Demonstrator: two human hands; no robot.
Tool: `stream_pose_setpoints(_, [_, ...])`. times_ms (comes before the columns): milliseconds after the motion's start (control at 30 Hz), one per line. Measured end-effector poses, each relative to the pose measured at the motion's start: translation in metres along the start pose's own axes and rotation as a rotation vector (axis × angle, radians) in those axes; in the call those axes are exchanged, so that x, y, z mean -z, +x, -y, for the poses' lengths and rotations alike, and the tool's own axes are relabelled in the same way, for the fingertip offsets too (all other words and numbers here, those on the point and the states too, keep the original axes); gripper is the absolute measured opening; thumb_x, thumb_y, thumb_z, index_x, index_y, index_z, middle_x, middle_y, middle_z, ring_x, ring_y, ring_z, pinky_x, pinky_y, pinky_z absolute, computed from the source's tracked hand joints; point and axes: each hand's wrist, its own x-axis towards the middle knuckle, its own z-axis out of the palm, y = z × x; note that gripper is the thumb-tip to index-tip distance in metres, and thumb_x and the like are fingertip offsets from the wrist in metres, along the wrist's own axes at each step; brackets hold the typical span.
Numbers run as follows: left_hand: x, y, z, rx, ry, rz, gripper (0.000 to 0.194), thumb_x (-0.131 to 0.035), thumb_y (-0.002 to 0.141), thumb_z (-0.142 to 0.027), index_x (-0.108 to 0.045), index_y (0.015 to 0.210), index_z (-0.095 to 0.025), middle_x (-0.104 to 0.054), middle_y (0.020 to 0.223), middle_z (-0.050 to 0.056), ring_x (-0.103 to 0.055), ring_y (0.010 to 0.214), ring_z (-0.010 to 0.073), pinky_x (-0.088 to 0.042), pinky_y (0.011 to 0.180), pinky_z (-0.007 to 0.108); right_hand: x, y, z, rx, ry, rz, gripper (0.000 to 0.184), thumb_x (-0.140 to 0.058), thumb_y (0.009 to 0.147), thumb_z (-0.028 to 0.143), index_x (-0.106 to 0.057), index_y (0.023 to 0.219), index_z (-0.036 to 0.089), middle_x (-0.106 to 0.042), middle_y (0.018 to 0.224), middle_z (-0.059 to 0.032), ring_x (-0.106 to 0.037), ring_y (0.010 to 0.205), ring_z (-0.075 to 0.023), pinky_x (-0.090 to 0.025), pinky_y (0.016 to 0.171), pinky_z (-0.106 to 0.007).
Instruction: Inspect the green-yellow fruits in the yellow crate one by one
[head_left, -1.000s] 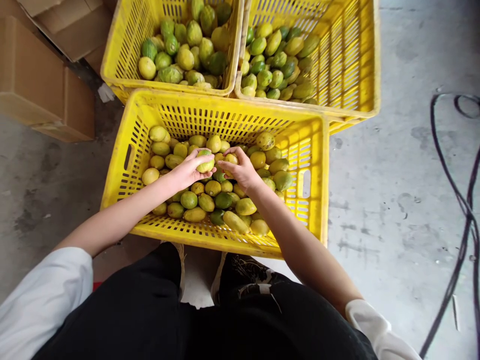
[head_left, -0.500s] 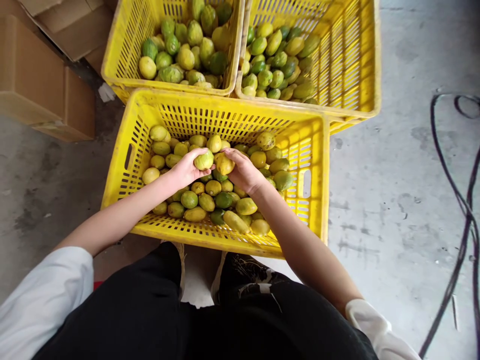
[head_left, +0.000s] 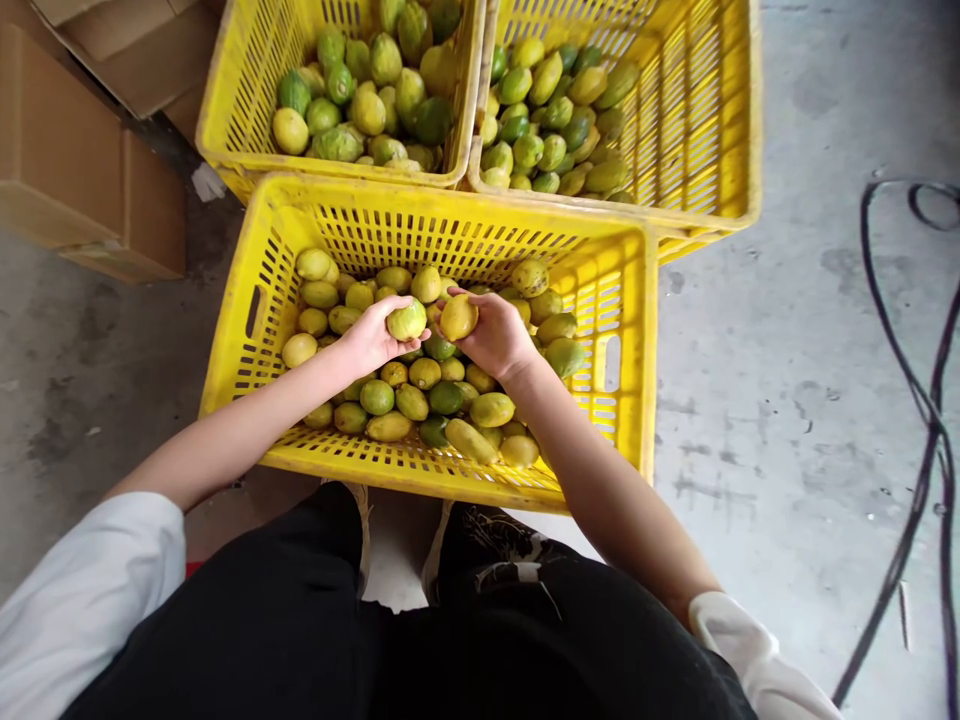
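while both hands (head_left: 373, 337) hold fruits (head_left: 406, 320), a crate (head_left: 639, 400) sits below.

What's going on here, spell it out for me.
A person bends over a yellow crate of green and yellow fruit. The left grip holds a greenish-yellow fruit, the right grip a yellower fruit; the two held fruits are side by side, apart, above the pile. Beyond stand a left rear crate and a right rear crate, both with more fruit inside.
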Motion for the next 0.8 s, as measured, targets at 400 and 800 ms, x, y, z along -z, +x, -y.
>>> stream_pose_setpoints(400, [0.002,0.003,0.001,0.015,-0.006,-0.008,0.018,-0.053,0.108,-0.022,-0.062,0.095,-0.015,-0.071,0.077,0.006,-0.072,0.063,0.0175,-0.053,0.054,0.021,-0.023,-0.009,0.002,-0.083,0.182,-0.357,0.014,-0.067,0.106,0.018,-0.058,0.096,0.022,-0.065,0.076,-0.0006,-0.066,0.065,-0.0176,-0.056,0.046,-0.022])
stream_pose_setpoints(800, [0.004,0.006,0.005,0.012,-0.012,-0.010,0.010,-0.059,0.103,-0.023,-0.062,0.096,-0.016,-0.070,0.078,0.005,-0.072,0.064,0.0180,-0.055,0.054,0.022,-0.003,0.002,-0.011,0.060,-0.118,-0.269,0.034,-0.082,0.081,0.031,-0.053,0.097,0.025,-0.064,0.088,0.0020,-0.067,0.065,-0.0159,-0.050,0.048,-0.022])
